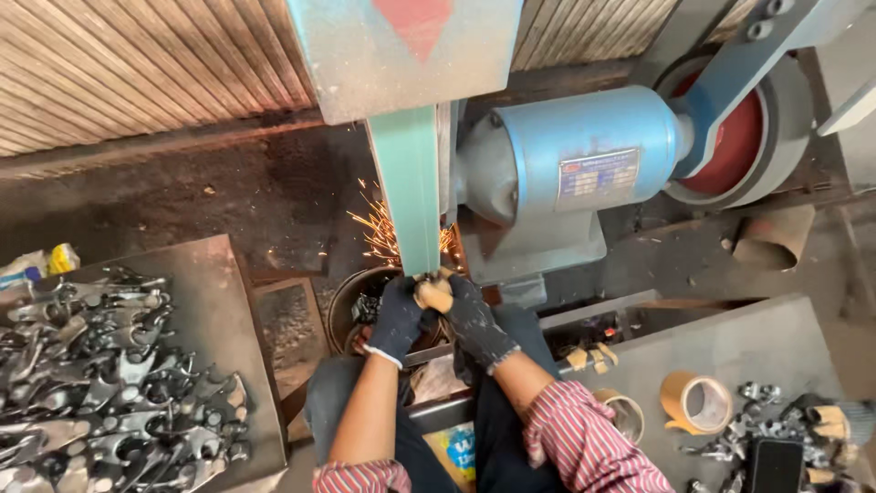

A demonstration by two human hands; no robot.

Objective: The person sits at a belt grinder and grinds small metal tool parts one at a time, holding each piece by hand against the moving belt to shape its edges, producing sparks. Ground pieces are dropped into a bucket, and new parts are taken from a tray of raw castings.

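Both forearms reach forward and converge. The left hand (398, 318), in a dark glove, is curled closed, touching the right hand (474, 319), likewise gloved and clenched, striped sleeves pushed back.

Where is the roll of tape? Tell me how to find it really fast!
Start at the big blue motor near the top, then drop straight down to the grey metal table on the right. The roll of tape lies there, just right of the striped sleeve. It is the only tan ring with a wide hole; the heap of small metal parts beside it is grey and knobbly.
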